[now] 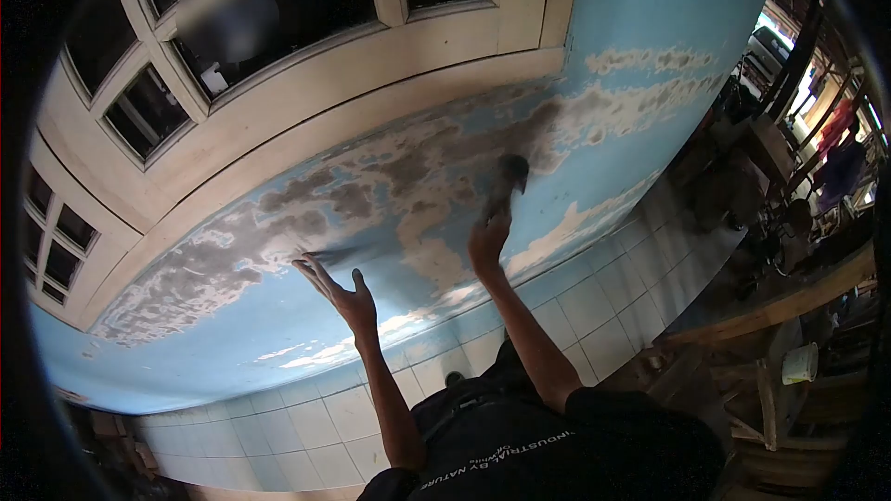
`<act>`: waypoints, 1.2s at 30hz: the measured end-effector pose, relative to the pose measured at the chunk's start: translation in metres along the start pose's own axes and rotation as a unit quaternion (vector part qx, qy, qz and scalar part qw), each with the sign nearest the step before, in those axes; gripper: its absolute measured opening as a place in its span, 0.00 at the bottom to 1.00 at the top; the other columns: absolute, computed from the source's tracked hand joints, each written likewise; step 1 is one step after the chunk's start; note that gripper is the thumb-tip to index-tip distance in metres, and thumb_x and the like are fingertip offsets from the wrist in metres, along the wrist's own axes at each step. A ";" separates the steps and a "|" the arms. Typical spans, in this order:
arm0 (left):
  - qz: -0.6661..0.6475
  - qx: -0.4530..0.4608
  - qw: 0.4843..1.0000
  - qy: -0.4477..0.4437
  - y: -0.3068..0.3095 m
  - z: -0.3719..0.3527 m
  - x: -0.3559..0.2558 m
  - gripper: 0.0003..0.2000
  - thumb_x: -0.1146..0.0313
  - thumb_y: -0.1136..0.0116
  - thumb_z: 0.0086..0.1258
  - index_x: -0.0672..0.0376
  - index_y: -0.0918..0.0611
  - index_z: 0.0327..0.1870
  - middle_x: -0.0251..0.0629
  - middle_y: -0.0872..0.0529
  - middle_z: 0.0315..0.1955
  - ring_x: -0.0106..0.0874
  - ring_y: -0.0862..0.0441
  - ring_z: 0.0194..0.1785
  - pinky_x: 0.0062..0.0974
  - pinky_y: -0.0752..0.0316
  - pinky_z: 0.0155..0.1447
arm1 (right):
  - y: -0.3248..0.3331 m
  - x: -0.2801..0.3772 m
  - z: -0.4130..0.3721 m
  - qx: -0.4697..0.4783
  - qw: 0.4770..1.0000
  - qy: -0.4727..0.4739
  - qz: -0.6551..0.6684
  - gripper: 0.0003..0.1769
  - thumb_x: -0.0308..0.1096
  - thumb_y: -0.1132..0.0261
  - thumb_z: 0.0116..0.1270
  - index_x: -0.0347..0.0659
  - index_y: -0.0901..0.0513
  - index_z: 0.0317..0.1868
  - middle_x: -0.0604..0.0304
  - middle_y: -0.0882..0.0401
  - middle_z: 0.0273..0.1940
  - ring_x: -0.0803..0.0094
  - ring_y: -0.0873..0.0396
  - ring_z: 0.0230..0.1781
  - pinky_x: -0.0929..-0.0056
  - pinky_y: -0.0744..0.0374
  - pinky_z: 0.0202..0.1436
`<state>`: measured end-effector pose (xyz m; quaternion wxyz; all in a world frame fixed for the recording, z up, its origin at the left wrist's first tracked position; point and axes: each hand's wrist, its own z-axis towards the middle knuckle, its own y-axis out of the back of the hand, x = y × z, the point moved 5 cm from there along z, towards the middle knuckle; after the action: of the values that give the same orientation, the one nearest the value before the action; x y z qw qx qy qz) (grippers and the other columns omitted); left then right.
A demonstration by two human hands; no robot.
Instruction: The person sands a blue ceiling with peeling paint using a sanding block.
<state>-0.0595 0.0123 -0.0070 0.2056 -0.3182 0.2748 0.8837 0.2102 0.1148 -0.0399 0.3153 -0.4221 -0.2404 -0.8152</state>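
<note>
A blue wall (575, 195) with large peeled patches of white and grey stands before me, below a wooden window frame (371, 79). My right hand (489, 237) is raised to it, closed around a dark tool (512, 173) whose head overlaps a grey patch; blur leaves its kind unclear. To the left, my left hand (351, 301) is open with fingers stretched and thumb apart, its fingertips right at the lower border of the peeled area. It holds nothing.
White tiles (339, 413) cover the floor at the wall's foot. On the right are a wooden beam (789, 311), a pale bucket (799, 364) and dark clutter. Hanging cloths (838, 130) and a vehicle (768, 46) show farther off.
</note>
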 end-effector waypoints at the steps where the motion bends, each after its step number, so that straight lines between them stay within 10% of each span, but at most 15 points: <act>1: -0.002 -0.003 1.000 0.000 -0.001 -0.001 -0.001 0.49 0.85 0.37 0.57 0.47 0.50 0.79 0.52 0.61 0.78 0.51 0.62 0.80 0.52 0.50 0.78 | 0.000 0.004 -0.003 0.012 1.000 0.014 0.000 0.23 0.31 0.54 0.78 0.23 0.33 0.67 0.31 0.38 0.69 0.37 0.39 0.69 0.53 0.38 0.72; 27: 0.005 -0.002 1.000 0.026 -0.002 -0.001 0.001 0.49 0.85 0.37 0.57 0.47 0.50 0.79 0.51 0.62 0.78 0.51 0.62 0.80 0.52 0.51 0.78 | -0.002 0.001 0.001 0.048 0.998 0.045 -0.022 0.24 0.34 0.54 0.79 0.21 0.33 0.65 0.30 0.40 0.69 0.37 0.37 0.68 0.50 0.37 0.72; 32: 0.009 0.005 1.000 0.011 0.000 -0.002 0.004 0.49 0.84 0.37 0.58 0.46 0.51 0.79 0.50 0.62 0.78 0.50 0.62 0.80 0.52 0.51 0.78 | 0.000 0.016 0.017 -0.006 0.997 -0.072 0.030 0.24 0.35 0.55 0.80 0.25 0.32 0.67 0.35 0.41 0.71 0.36 0.40 0.70 0.50 0.38 0.72; 36: 0.007 0.014 1.000 0.026 0.000 -0.001 0.001 0.49 0.84 0.37 0.58 0.46 0.51 0.79 0.50 0.62 0.78 0.50 0.62 0.80 0.52 0.52 0.79 | -0.002 -0.007 -0.003 0.030 0.997 0.024 -0.065 0.25 0.35 0.56 0.80 0.25 0.35 0.69 0.35 0.41 0.72 0.37 0.41 0.71 0.50 0.38 0.73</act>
<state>-0.0604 0.0121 -0.0082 0.1965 -0.3366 0.2944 0.8726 0.2104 0.1170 -0.0476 0.2802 -0.3763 -0.2836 -0.8364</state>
